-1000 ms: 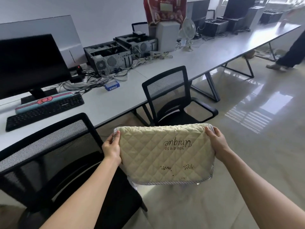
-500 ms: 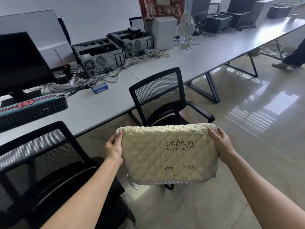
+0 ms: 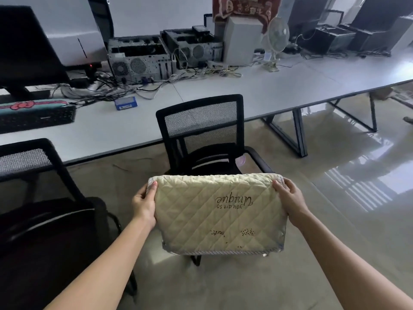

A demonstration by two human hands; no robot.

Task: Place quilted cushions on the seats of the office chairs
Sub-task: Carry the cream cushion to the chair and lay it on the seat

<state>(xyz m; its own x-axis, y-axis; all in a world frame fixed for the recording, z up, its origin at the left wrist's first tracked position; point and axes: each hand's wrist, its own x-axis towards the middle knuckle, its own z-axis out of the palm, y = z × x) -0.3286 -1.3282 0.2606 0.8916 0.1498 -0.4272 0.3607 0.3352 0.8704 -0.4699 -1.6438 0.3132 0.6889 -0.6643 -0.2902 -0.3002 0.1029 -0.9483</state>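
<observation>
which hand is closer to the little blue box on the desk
Left. The left hand holds the cushion's left edge, below and slightly right of the blue box. The right hand holds the opposite edge, farther right.

Two bare forearms reach in from the bottom edge of the head view, and no sleeve, cuff or glove shows on either one as far as the frame runs. The left hand [image 3: 144,205] carries no ring, and no watch or band sits at its wrist. The right hand [image 3: 290,199] is likewise unadorned. Fingernails look short and plain, perhaps with a pale pink tint, though the wide-angle softness makes that hard to settle. No clothing is visible.
</observation>
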